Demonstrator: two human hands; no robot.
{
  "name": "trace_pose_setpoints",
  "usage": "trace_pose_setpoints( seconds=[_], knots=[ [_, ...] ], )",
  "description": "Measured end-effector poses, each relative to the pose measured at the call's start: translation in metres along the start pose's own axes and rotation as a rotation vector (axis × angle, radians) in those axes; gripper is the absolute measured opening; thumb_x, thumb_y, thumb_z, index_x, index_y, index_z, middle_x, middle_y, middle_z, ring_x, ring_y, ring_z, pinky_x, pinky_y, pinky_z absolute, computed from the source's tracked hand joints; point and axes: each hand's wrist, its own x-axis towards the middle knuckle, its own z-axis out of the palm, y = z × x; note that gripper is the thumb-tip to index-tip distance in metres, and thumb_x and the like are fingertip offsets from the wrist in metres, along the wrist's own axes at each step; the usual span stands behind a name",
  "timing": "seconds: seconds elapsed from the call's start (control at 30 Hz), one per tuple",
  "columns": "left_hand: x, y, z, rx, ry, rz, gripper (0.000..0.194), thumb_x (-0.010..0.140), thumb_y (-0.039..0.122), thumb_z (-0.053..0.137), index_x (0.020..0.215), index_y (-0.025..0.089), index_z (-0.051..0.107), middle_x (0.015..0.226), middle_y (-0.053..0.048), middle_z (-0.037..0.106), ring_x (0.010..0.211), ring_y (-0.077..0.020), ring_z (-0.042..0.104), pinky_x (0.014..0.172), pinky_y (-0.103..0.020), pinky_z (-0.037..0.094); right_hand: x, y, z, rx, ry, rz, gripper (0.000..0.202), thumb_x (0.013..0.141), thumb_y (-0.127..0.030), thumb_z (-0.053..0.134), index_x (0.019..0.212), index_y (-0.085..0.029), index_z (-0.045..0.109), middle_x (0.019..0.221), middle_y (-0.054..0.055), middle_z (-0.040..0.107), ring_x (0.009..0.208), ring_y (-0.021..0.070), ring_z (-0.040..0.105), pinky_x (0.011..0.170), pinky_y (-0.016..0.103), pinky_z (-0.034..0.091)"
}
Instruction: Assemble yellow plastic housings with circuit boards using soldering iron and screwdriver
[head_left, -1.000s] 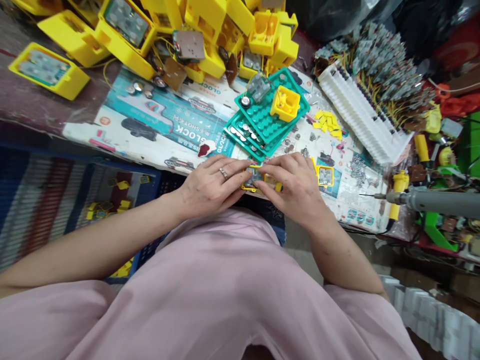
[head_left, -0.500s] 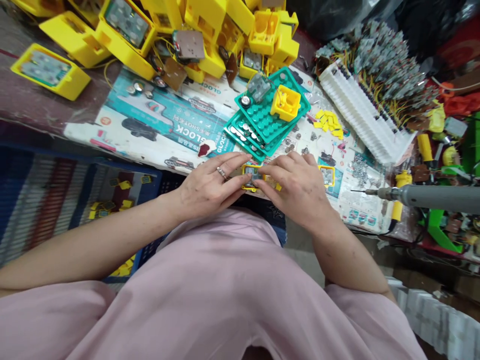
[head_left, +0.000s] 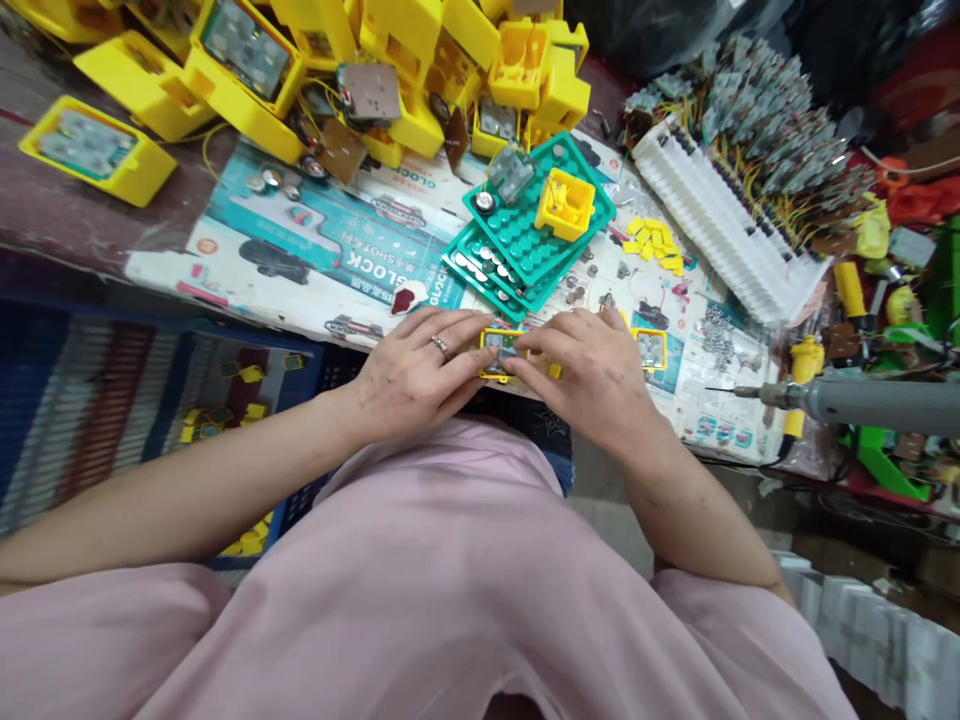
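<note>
At the near edge of the table, a small yellow plastic case [head_left: 494, 374] with a grey and green circuit board inside lies between my hands. My left hand [head_left: 424, 372], with a ring on one finger, grips the case from its left side. My right hand [head_left: 592, 375] holds it from the right, thumb and forefinger pressing at the board. Some yellow parts are partly hidden under my right hand. Another yellow case with a board [head_left: 651, 349] lies just right of that hand. Beyond my hands lie stacked green trays [head_left: 525, 235] with round metal pieces and a yellow housing [head_left: 566, 204].
Yellow housings [head_left: 405, 60] are heaped at the back left. At right are a white foam holder [head_left: 724, 220] with wired boards, small yellow pieces [head_left: 654, 245] and an electric screwdriver [head_left: 862, 398] pointing left. A blue crate [head_left: 300, 365] stands below the table at left.
The view has shifted slightly, so the table items sit a little further left. Both hands stay on the yellow case with almost the same grip.
</note>
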Motion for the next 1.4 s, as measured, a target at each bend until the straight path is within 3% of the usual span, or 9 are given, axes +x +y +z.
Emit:
trace_pose_setpoints(
  seconds=[0.13, 0.3, 0.5, 0.77, 0.87, 1.0, 1.17, 1.27, 1.4],
  knots=[
    [0.0, 0.0, 0.0, -0.052, -0.024, -0.031, 0.028, 0.089, 0.019, 0.058, 0.116, 0.017, 0.063, 0.134, -0.017, 0.064, 0.121, -0.0298, 0.064, 0.094, -0.049, 0.054, -0.004, 0.0, 0.0, 0.003, 0.009, 0.025, 0.028, 0.095, -0.046, 0.058, 0.11, -0.025, 0.071, 0.096, 0.004, 0.071, 0.092, 0.0214, 0.056, 0.079, 0.035, 0.032],
    [0.002, 0.0, -0.002, -0.053, -0.047, -0.039, 0.029, 0.089, 0.019, 0.058, 0.116, 0.016, 0.064, 0.129, -0.015, 0.067, 0.115, -0.029, 0.066, 0.092, -0.047, 0.055, -0.002, 0.001, -0.001, -0.011, -0.014, 0.008, 0.027, 0.095, -0.045, 0.058, 0.102, -0.025, 0.074, 0.091, 0.004, 0.07, 0.089, 0.0209, 0.055, 0.079, 0.036, 0.031],
    [0.004, 0.003, -0.003, 0.022, 0.028, 0.015, 0.025, 0.089, 0.018, 0.06, 0.113, 0.012, 0.064, 0.13, -0.019, 0.067, 0.119, -0.0314, 0.065, 0.093, -0.046, 0.056, 0.008, 0.001, -0.008, -0.06, -0.087, -0.06, 0.025, 0.097, -0.042, 0.057, 0.094, -0.024, 0.074, 0.09, 0.003, 0.071, 0.086, 0.0207, 0.055, 0.076, 0.038, 0.03],
    [0.005, 0.0, -0.006, 0.029, -0.031, 0.044, 0.022, 0.092, 0.019, 0.058, 0.112, 0.016, 0.066, 0.132, -0.013, 0.068, 0.125, -0.0286, 0.063, 0.094, -0.044, 0.055, 0.025, -0.014, -0.025, -0.191, -0.218, -0.212, 0.026, 0.097, -0.016, 0.051, 0.077, -0.019, 0.068, 0.078, 0.008, 0.066, 0.085, 0.0226, 0.053, 0.069, 0.038, 0.031],
    [0.004, 0.0, -0.006, 0.067, -0.016, 0.043, 0.02, 0.092, 0.021, 0.059, 0.11, 0.016, 0.067, 0.137, -0.014, 0.064, 0.13, -0.0301, 0.059, 0.096, -0.044, 0.055, 0.025, -0.01, -0.023, -0.198, -0.22, -0.213, 0.025, 0.097, -0.022, 0.054, 0.078, -0.02, 0.069, 0.076, 0.008, 0.067, 0.083, 0.0224, 0.054, 0.068, 0.037, 0.03],
    [0.004, 0.0, -0.006, 0.115, 0.051, 0.095, 0.021, 0.091, 0.02, 0.061, 0.11, 0.012, 0.067, 0.121, -0.013, 0.072, 0.113, -0.0259, 0.067, 0.088, -0.039, 0.058, 0.017, -0.007, -0.019, -0.202, -0.145, -0.142, 0.028, 0.098, -0.035, 0.054, 0.085, -0.02, 0.073, 0.074, 0.006, 0.068, 0.079, 0.0222, 0.054, 0.068, 0.037, 0.028],
    [0.009, -0.002, -0.008, 0.152, 0.059, 0.131, 0.02, 0.093, 0.023, 0.058, 0.107, 0.014, 0.069, 0.114, -0.009, 0.075, 0.108, -0.0248, 0.069, 0.085, -0.039, 0.057, 0.009, -0.008, -0.017, -0.161, -0.089, -0.071, 0.023, 0.096, -0.038, 0.058, 0.096, -0.021, 0.074, 0.096, 0.007, 0.072, 0.088, 0.0224, 0.054, 0.074, 0.037, 0.031],
    [0.011, -0.002, -0.01, 0.178, 0.015, 0.129, 0.021, 0.094, 0.025, 0.056, 0.107, 0.016, 0.07, 0.116, -0.006, 0.075, 0.109, -0.0239, 0.068, 0.087, -0.038, 0.056, 0.011, -0.006, -0.016, -0.139, -0.113, -0.065, 0.022, 0.095, -0.038, 0.059, 0.094, -0.022, 0.074, 0.092, 0.006, 0.071, 0.087, 0.022, 0.053, 0.074, 0.037, 0.033],
    [0.011, -0.005, -0.012, 0.185, -0.002, 0.166, 0.021, 0.094, 0.024, 0.056, 0.109, 0.015, 0.069, 0.12, -0.006, 0.074, 0.109, -0.0219, 0.069, 0.09, -0.036, 0.055, 0.021, -0.001, -0.018, -0.106, -0.235, -0.106, 0.029, 0.095, -0.042, 0.06, 0.082, -0.019, 0.073, 0.084, 0.007, 0.07, 0.083, 0.0212, 0.054, 0.072, 0.036, 0.034]
  ],
)
